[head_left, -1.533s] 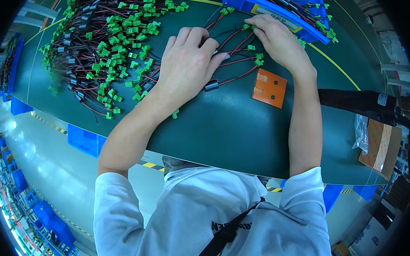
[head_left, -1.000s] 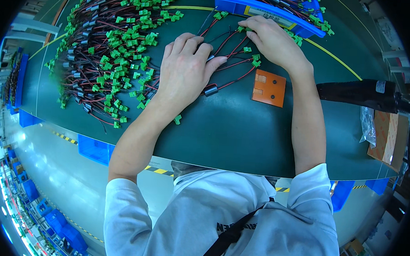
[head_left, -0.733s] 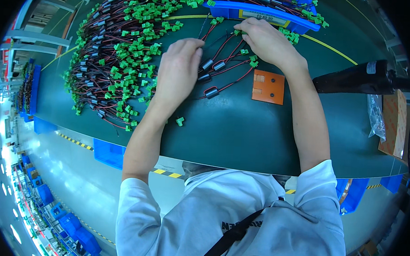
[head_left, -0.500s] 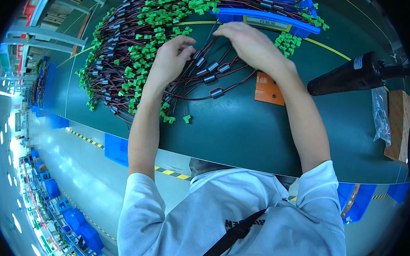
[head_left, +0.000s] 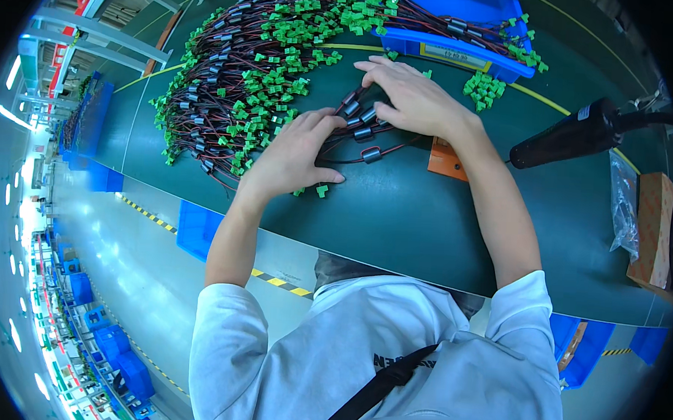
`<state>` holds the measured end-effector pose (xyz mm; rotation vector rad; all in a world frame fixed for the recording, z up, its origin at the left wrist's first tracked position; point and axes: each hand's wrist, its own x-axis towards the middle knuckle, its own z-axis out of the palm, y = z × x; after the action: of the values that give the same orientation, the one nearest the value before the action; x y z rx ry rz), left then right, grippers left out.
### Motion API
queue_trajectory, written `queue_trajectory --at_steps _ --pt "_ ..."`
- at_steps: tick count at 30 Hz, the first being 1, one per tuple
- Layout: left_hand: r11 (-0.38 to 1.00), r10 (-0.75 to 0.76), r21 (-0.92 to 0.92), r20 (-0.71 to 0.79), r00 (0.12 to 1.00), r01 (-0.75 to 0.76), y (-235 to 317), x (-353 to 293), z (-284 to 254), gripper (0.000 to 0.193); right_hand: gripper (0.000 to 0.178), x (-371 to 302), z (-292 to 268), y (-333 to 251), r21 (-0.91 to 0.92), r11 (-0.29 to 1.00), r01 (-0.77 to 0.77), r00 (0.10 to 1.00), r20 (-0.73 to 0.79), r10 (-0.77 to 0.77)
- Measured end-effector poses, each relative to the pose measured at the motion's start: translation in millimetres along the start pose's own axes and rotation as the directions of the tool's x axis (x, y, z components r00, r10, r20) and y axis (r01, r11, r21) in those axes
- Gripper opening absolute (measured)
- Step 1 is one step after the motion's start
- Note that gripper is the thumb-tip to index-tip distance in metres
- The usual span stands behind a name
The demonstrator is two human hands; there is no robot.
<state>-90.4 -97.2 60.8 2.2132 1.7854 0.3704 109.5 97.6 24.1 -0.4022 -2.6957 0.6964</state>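
A small group of black and red cable harnesses with dark cylindrical cores [head_left: 370, 155] lies on the green table between my hands. My left hand [head_left: 297, 153] rests at the near left side of this group, its thumb spread well away from the fingers. Over the far right side of the group arches my right hand [head_left: 418, 100], thumb and fingers apart around the cables. Neither hand is closed on them. Green connectors [head_left: 321, 190] stick out beside my left hand. A large pile of similar harnesses [head_left: 225, 75] with green ends spreads to the left.
Beyond my right hand stands a blue bin [head_left: 504, 67] holding more harnesses, with loose green connectors [head_left: 483, 90] near it. An orange block [head_left: 447, 161] sits by my right forearm. Farther right are a black cylindrical tool [head_left: 561, 138], a clear plastic bag [head_left: 625, 214] and a cardboard box [head_left: 654, 227].
My left hand has moved nearer and right, its thumb now spread out. My right hand has come down toward the cylindrical cores, which now lie closer together. The view has shifted slightly.
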Motion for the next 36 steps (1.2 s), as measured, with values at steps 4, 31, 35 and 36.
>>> queue_trajectory --at_steps 4,31,35,36 --pt "0.997 0.041 0.066 -0.134 0.99 -0.032 -5.7 -6.0 15.1 0.063 0.058 12.2 10.4 3.6 -0.197 0.971 0.132 0.991 -0.002 -0.135" --pt "0.975 0.195 0.119 -0.054 0.979 -0.187 -12.9 36.8 -79.4 0.045 0.011 -9.5 -78.8 -4.5 -0.45 0.879 0.159 0.986 0.112 -0.121" --pt "0.756 0.402 0.606 -0.135 0.906 -0.245 7.8 134.2 -130.1 0.054 0.018 13.4 -160.8 51.1 -0.791 0.612 -0.016 0.979 -0.137 -0.151" --pt "0.679 0.433 0.685 -0.086 0.897 -0.263 7.5 170.7 -131.4 0.052 0.025 13.9 -177.2 73.6 -0.836 0.548 -0.028 0.967 -0.162 -0.198"
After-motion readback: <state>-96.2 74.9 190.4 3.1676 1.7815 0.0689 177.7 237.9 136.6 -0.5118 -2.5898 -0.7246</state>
